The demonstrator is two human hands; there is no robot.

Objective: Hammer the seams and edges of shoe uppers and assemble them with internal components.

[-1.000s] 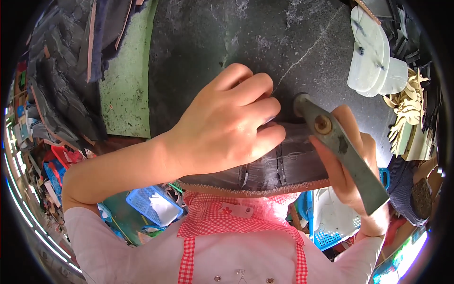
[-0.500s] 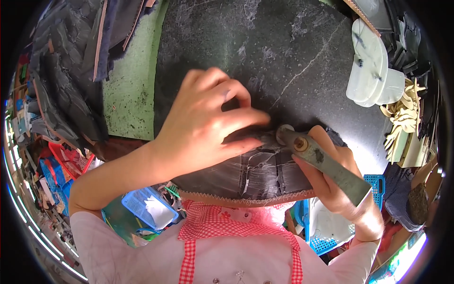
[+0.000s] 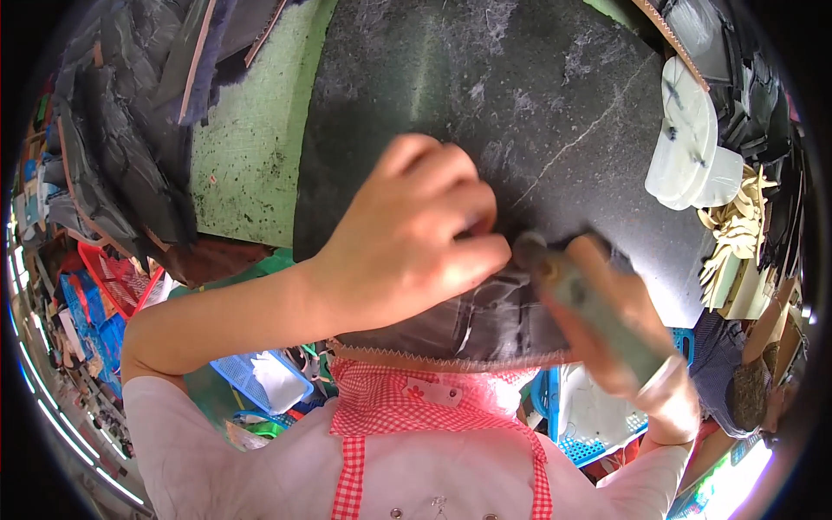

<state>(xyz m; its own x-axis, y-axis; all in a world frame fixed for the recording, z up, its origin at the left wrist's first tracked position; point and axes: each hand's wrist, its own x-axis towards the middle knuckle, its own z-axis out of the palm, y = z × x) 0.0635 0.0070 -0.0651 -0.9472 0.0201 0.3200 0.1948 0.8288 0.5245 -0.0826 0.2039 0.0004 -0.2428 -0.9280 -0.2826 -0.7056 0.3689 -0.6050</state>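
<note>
A black leather piece (image 3: 498, 325) with a brown zigzag-stitched edge lies along the near side of a dark work slab (image 3: 451, 104). Its far edge is folded and creased close to my hands. My left hand (image 3: 425, 230) is closed, thumb and bent fingers pinching that far edge; the fingertips are partly hidden. My right hand (image 3: 611, 303) grips a hammer (image 3: 585, 299), blurred by motion. The hammer's small round face points toward my left fingertips, and its long flat end reaches back over my right wrist. Its handle is hidden beneath the head and hand.
Dark leather pieces (image 3: 113, 156) are piled at left beside a green board (image 3: 251, 156). At right stand translucent plastic cups (image 3: 693, 143) and a heap of cream strips (image 3: 737, 221). A blue basket (image 3: 251, 377) and a red basket (image 3: 121, 273) sit lower down.
My left fingers have drawn together and moved slightly right, closer to the hammer face. The hammer and right hand are more blurred, with a slight shift. The whole view has shifted a little.
</note>
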